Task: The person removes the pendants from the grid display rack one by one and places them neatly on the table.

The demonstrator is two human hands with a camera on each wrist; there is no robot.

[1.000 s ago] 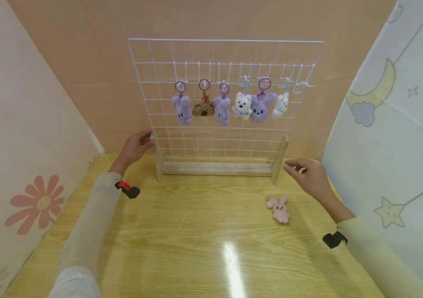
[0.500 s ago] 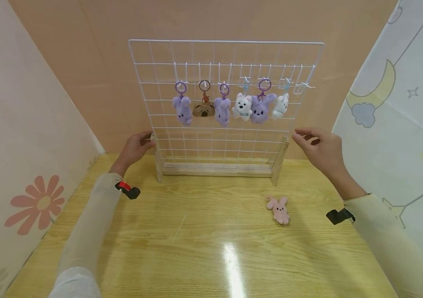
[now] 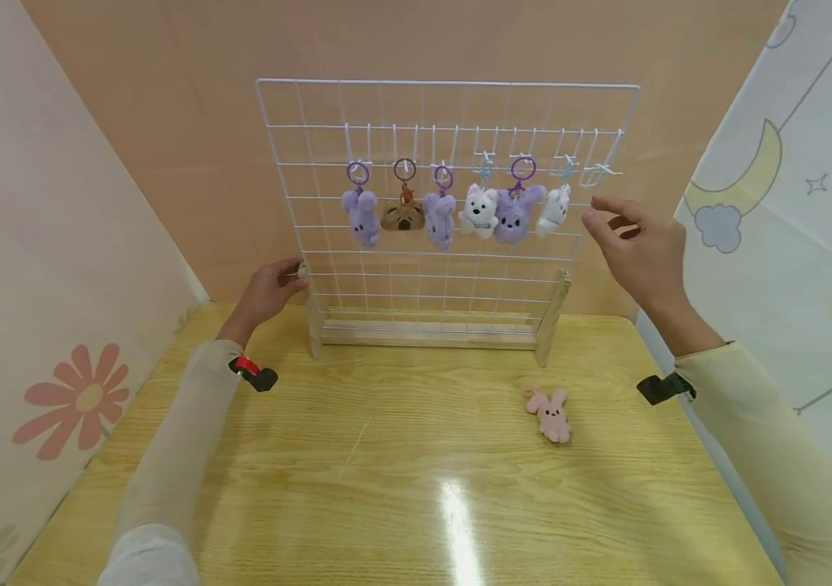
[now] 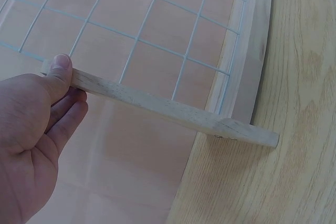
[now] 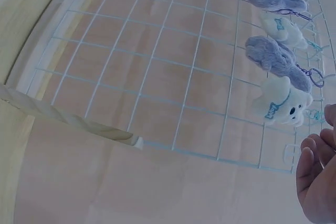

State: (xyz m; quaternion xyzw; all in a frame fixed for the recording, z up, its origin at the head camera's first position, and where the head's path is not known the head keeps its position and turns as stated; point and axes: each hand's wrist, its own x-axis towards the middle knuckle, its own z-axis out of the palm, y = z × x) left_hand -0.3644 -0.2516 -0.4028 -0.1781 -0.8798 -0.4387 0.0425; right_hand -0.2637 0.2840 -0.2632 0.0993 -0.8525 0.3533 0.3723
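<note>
A white wire grid rack (image 3: 445, 82) stands upright in a wooden base. My left hand (image 3: 268, 291) grips the top of its left wooden post (image 4: 157, 106), thumb on the near side and fingers behind. Beside the grid's right edge, my right hand (image 3: 643, 252) is raised with fingers loosely bent and nothing held. It is close to the white plush keychain (image 3: 554, 210) and the bare hook (image 3: 595, 172) at the right end. A pink bunny plush keychain (image 3: 552, 417) lies on the table in front of the right post (image 3: 552, 317).
More plush keychains hang in a row: lavender bunnies (image 3: 361, 218), a brown plush (image 3: 403, 215) and a white dog (image 3: 479, 212). The wooden tabletop (image 3: 277, 472) has a bright reflection. Patterned cloth walls (image 3: 790, 244) flank both sides.
My right hand has risen from beside the base's right post to the upper part of the grid's right edge. The left hand keeps its grip on the left post.
</note>
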